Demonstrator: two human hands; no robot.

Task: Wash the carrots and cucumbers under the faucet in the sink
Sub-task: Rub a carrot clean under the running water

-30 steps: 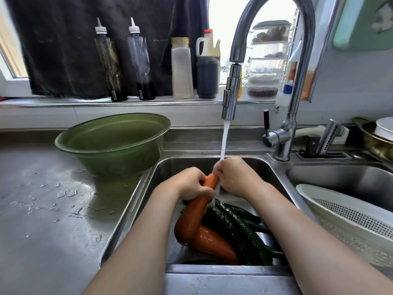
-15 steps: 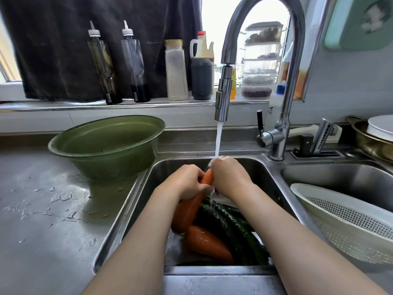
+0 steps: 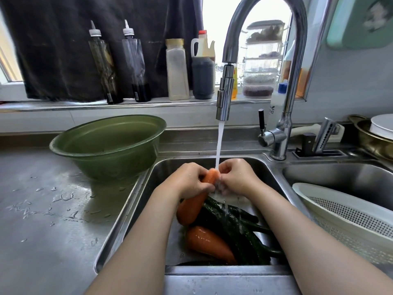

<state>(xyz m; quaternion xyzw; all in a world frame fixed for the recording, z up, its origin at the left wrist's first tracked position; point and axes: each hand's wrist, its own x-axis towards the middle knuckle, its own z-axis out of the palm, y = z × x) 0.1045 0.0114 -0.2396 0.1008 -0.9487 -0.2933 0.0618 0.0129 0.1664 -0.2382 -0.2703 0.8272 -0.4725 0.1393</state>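
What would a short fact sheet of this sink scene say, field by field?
place: sink, left basin
water: running from the faucet onto the carrot's tip
in hand: held carrot, tilted, tip up
hands: left hand grips its middle; right hand curls round its tip under the stream
waiting in basin: second carrot, cucumbers
nearby: green bowl on the left counter; white colander over the right basin

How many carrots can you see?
2. The left hand and right hand hold one carrot under the faucet; the other carrot lies in the sink. More may be hidden.
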